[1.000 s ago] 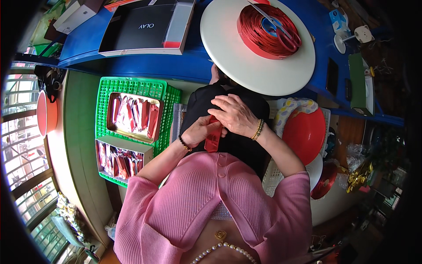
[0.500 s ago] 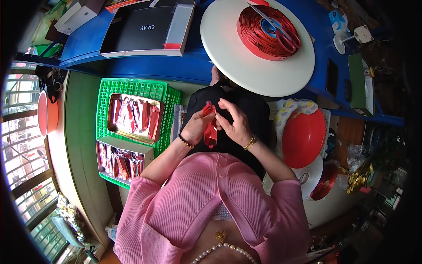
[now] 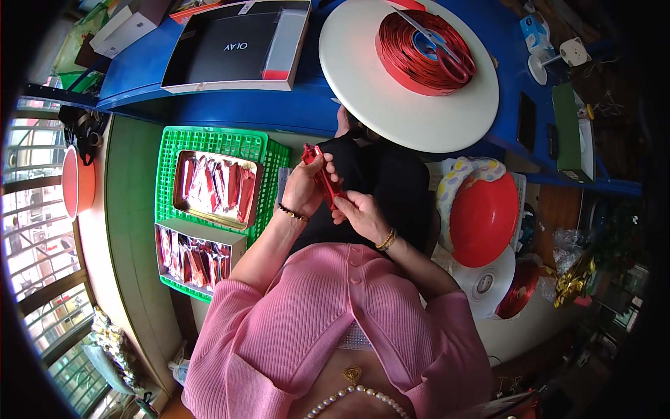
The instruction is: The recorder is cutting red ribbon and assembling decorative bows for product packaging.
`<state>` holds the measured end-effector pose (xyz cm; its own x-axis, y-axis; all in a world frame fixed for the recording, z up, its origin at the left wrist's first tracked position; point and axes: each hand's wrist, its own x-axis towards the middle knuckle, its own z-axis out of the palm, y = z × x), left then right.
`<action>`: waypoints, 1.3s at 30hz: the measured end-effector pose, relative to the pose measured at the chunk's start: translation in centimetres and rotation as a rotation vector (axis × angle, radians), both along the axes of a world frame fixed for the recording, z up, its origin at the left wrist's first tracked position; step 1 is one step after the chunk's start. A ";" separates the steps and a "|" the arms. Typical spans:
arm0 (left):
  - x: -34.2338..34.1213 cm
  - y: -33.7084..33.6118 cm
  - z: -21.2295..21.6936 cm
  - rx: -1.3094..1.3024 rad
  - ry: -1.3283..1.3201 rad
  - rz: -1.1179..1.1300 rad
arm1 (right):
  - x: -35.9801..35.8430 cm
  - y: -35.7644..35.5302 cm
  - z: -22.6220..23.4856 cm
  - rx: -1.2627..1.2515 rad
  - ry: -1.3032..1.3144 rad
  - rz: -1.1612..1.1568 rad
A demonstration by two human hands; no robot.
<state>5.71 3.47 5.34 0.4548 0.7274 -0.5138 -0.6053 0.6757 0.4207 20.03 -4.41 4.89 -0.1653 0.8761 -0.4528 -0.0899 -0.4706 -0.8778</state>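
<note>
A folded length of shiny red ribbon [image 3: 325,183] slants between my hands above my dark-clothed lap. My left hand [image 3: 301,190] is closed on its upper part, thumb on top, with a crumpled end sticking out past the fingers. Lower down, my right hand [image 3: 360,214] pinches the other end between thumb and fingers. To the left, a tin tray [image 3: 218,221] of red and silvery ribbon pieces rests on a green plastic crate [image 3: 246,143]. Beside it is an open box [image 3: 234,239] filled with similar pieces.
A round white board [image 3: 356,105] on the blue table [image 3: 230,105] bears a big red ribbon roll [image 3: 398,59] with scissors [image 3: 440,49] on it. A flat black box [image 3: 223,49] lies left of it. At right are a red bowl [image 3: 481,220] and a white reel [image 3: 481,283].
The ribbon has tilted, its upper end moving left and its lower end right. My right hand has come down from the upper end and now pinches the lower end.
</note>
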 end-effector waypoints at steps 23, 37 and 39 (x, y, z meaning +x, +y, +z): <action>1.1 1.8 1.1 0.188 0.085 0.036 | -1.6 1.0 -1.2 0.276 -0.151 -0.309; 1.6 1.9 1.8 0.254 -0.027 0.080 | -1.4 0.8 1.0 0.110 0.142 -0.282; 1.6 1.6 1.3 0.262 -0.054 0.073 | -1.4 0.7 0.8 0.112 0.129 -0.283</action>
